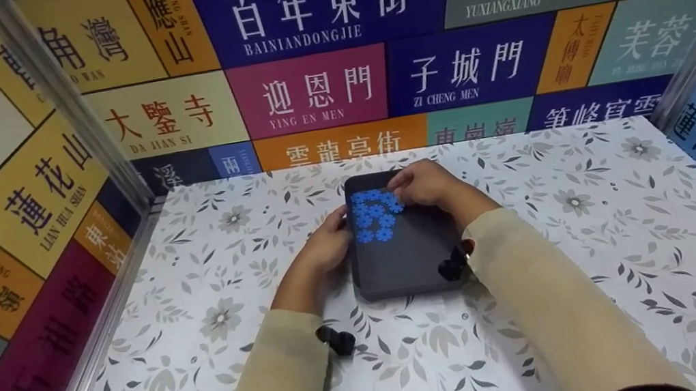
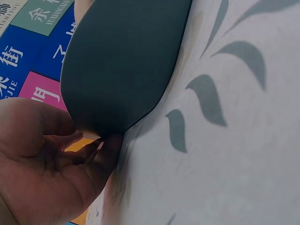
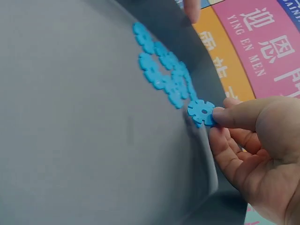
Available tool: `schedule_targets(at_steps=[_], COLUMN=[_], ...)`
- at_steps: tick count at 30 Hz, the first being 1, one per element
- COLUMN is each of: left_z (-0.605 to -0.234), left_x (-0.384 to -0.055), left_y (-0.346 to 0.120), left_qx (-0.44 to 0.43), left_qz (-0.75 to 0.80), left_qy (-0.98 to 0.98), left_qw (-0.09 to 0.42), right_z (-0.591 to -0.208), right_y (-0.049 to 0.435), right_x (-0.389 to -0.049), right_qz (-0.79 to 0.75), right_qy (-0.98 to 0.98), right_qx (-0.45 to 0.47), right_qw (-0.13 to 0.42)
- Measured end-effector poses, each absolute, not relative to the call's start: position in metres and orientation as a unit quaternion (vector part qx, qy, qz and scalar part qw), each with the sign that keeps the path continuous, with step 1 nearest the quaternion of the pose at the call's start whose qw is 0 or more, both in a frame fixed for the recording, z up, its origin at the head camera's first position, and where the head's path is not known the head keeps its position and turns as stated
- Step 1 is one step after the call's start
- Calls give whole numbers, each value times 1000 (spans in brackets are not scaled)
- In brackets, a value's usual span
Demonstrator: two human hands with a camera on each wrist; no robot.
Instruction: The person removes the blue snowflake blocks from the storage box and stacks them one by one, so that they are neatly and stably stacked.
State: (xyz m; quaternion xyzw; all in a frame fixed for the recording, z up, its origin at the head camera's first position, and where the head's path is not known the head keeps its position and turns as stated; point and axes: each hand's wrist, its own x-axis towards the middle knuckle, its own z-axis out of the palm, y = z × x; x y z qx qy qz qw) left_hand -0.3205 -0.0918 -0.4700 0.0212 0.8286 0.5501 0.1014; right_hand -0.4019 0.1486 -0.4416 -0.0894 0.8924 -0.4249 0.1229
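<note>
A dark grey tray with rounded corners lies on the table, and several flat blue notched snowflake discs sit in its far left part. At the tray's left side, my left hand grips the edge; in the left wrist view the thumb is against the tray wall and the fingers are low by the table. My right hand is at the far right of the tray. Between thumb and fingers it pinches one blue snowflake disc, close to the tray wall and the other discs.
The table has a white cover with grey leaves and flowers. Panels printed with large characters rise behind it and at both sides, with clear plastic posts in the corners. Small black devices are strapped at both wrists.
</note>
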Motion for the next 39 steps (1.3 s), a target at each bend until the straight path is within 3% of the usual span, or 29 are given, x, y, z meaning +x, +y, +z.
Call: schedule_targets(at_steps=[24, 31, 39], left_z=[-468, -469, -471], left_x=[-321, -322, -322], left_y=[-92, -91, -91], left_qx=[13, 4, -7], left_qz=[579, 575, 600], left_qy=[805, 808, 790], left_qw=[127, 129, 128], right_z=[-435, -453, -477], right_y=[211, 242, 266], right_x=[-363, -355, -355], right_qz=[-587, -630, -636], right_qy=[809, 774, 764], right_qx=[22, 62, 109], right_qw=[33, 8, 22])
